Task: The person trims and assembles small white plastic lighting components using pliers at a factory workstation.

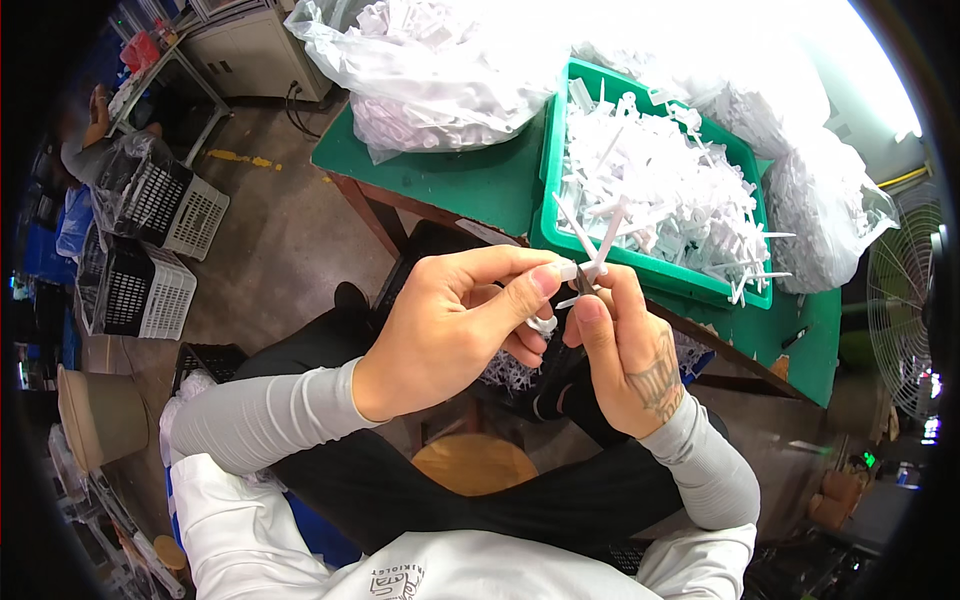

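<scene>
My left hand (pixel 450 315) is closed, with thumb and forefinger pinching a small white plastic part (pixel 568 271). Another white bit (pixel 542 324) shows by its curled lower fingers. Close beside it, my right hand (pixel 625 345) is closed on a small dark pointed tool (pixel 584 284), whose tip reaches the white plastic between the hands. Long thin white plastic prongs (pixel 608 238) stick up from the fingertips; which hand bears them is hard to tell. Both hands are in front of a green bin (pixel 548 215) heaped with white plastic pieces (pixel 655 185).
The bin stands on a green table (pixel 450 185) with a worn edge. Clear bags of white parts (pixel 440 95) lie left and right of it. A dark marker (pixel 795 337) lies at the table's right. Below my hands are more white scraps (pixel 508 372). Crates (pixel 160 205) and a fan (pixel 905 300) stand around.
</scene>
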The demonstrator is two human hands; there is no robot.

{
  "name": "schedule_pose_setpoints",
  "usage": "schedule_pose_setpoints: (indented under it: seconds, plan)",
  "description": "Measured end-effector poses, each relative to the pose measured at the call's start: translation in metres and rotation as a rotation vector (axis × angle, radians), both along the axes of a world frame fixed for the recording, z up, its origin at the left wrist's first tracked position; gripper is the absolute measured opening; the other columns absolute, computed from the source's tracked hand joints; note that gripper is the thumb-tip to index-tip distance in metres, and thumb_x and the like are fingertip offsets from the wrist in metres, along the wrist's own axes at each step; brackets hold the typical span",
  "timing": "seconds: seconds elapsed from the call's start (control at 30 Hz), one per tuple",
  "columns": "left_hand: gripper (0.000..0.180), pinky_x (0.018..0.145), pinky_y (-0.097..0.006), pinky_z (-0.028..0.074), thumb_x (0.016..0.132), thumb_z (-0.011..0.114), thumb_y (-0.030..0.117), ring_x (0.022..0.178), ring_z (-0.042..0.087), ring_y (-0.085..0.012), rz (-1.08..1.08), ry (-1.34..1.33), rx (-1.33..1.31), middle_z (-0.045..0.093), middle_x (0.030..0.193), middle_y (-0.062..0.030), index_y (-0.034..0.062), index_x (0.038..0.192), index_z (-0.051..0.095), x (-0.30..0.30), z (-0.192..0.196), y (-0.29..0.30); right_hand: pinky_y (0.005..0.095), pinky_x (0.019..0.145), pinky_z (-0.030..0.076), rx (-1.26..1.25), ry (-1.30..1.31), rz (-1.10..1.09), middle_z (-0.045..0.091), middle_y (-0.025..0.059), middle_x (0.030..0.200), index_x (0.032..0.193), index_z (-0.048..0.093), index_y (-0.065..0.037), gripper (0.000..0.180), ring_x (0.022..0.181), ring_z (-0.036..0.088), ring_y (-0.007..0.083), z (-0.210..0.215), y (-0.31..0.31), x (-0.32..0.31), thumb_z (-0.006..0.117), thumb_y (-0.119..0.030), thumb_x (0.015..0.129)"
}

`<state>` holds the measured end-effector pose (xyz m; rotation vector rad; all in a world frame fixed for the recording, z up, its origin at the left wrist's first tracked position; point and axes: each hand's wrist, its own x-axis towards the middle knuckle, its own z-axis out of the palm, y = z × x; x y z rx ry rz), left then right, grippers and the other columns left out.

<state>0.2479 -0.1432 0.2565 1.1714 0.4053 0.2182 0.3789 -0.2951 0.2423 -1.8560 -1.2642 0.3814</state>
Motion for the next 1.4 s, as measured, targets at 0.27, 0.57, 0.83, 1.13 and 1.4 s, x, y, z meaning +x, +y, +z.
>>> schedule_pose_setpoints:
  seconds: [0.27, 0.57, 0.83, 1.13, 1.4]
  plan:
    - [0.03, 0.061, -0.027, 0.06, 0.1, 0.061, 0.023, 0.069, 0.067, -0.0133, 0.027, 0.015, -0.024, 0.066, 0.086, -0.0078, -0.0027, 0.116, 0.066, -0.002, -0.006, -0.002, 0.0412, 0.053, 0.047, -0.126, -0.002, -0.047, 0.062, 0.0156, 0.069, 0.117, 0.05, -0.004, 0.022, 0.061, 0.064, 0.036, 0.004, 0.003, -0.007, 0.05, -0.021, 0.103]
    - [0.028, 0.057, -0.026, 0.059, 0.099, 0.062, 0.022, 0.065, 0.066, -0.0129, -0.007, 0.085, -0.01, 0.065, 0.084, -0.007, -0.0023, 0.112, 0.068, 0.005, 0.007, 0.005, 0.0447, 0.05, 0.047, -0.087, -0.194, -0.086, 0.062, 0.0171, 0.066, 0.114, 0.05, -0.004, 0.022, 0.058, 0.063, 0.0384, 0.01, 0.004, -0.004, 0.051, -0.022, 0.102]
    - [0.025, 0.062, -0.023, 0.052, 0.1, 0.059, 0.019, 0.064, 0.061, -0.0116, 0.543, -0.287, 0.65, 0.063, 0.085, -0.0048, -0.0032, 0.109, 0.066, 0.068, 0.06, 0.108, 0.0468, 0.048, 0.048, -0.165, -0.174, 0.084, 0.062, 0.015, 0.063, 0.101, 0.047, -0.007, 0.024, 0.058, 0.064, 0.0378, -0.001, 0.008, -0.002, 0.05, -0.031, 0.103]
    - [0.029, 0.064, -0.025, 0.056, 0.092, 0.069, 0.025, 0.069, 0.066, -0.0118, 0.522, -0.15, 1.047, 0.073, 0.092, -0.0087, 0.0028, 0.11, 0.074, 0.172, 0.074, 0.225, 0.0463, 0.047, 0.05, -0.403, -0.313, 0.275, 0.063, 0.0114, 0.059, 0.097, 0.051, -0.007, 0.032, 0.054, 0.064, 0.0343, -0.028, -0.009, -0.01, 0.05, -0.039, 0.101]
    - [0.033, 0.085, -0.04, 0.056, 0.084, 0.068, 0.039, 0.092, 0.072, -0.0299, 0.74, 0.07, 1.509, 0.075, 0.093, -0.0134, 0.0152, 0.105, 0.076, 0.278, 0.072, 0.259, 0.048, 0.078, 0.053, -0.863, -0.208, 0.39, 0.072, 0.0175, 0.085, 0.119, 0.055, 0.001, 0.051, 0.082, 0.071, 0.0363, -0.039, -0.007, 0.007, 0.04, -0.045, 0.102]
